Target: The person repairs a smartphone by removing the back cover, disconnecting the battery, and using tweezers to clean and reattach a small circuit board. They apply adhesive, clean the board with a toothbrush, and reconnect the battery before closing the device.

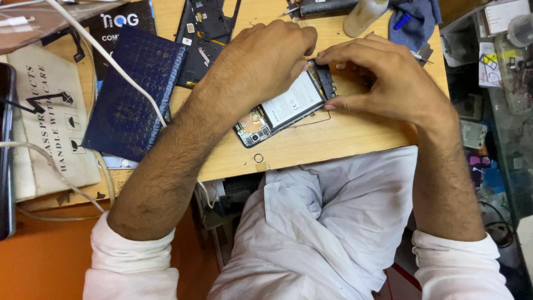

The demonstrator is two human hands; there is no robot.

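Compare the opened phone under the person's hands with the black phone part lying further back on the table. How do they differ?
The opened phone is touched by the left hand and right hand; the black phone part lies untouched. The opened phone shows a white-faced battery; the black phone part shows none. The phone lies slanted near the table edge, the part further back. Both lie flat.

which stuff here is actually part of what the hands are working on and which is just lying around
In use:
opened phone with its battery showing
left hand resting on it
right hand, fingers at its top edge

Lying about:
blue bubble mailer
black phone back cover
white cable
plastic bottle
blue cloth
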